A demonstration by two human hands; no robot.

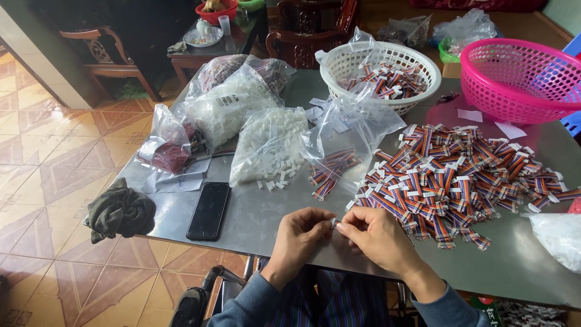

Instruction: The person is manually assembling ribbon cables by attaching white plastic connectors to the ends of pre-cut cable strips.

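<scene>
Near the table's front edge, left hand [301,233] and right hand [376,237] pinch one small connector [333,223] between fingertips; a big cable pile [460,178] waits, some in the white basket [380,71].

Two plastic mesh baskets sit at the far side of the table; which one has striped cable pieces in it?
The white round plastic basket, left of the pink one. Multicoloured cable pieces show inside it under a clear bag, while the pink plastic basket at the right corner shows none.

small white piece [333,223]: mostly hidden by fingertips | pink basket [520,79]: cut by right edge
</scene>
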